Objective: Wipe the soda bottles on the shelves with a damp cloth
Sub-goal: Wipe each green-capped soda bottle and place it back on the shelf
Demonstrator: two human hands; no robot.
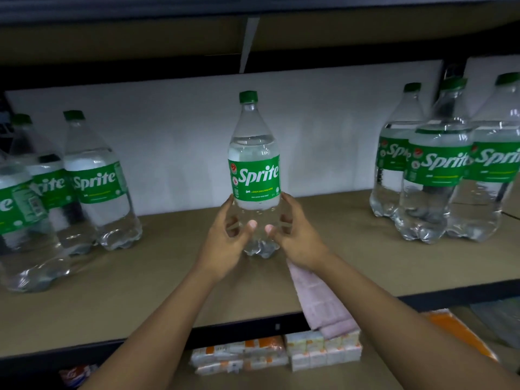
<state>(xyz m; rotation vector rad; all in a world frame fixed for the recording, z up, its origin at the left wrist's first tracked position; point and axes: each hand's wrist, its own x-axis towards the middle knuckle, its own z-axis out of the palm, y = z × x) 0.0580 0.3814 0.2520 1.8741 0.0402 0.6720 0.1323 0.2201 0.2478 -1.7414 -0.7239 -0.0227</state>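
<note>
On the brown shelf board [168, 291], midway between its ends: clear plastic Sprite bottle [254, 175], green cap, upright.
Left hand [225, 237]: fingers curled round the bottle's lower body.
Right hand [295, 235]: clasps the opposite side; pink terry cloth [323, 302] trails from under it over the front edge.
Shelf ends: other Sprite bottles [439, 175] stand grouped.

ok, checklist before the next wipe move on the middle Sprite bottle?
1. Grip: left hand and right hand both grip the lower body of the clear plastic Sprite bottle: ok.
2. Green screw cap on: ok.
3. Bottle upright: ok.
4. Pink cloth against the bottle: it hangs below the right hand: not ok.
5. Cloth damp: cannot tell.
6. Base resting on the brown shelf board or lifted: cannot tell.
</note>
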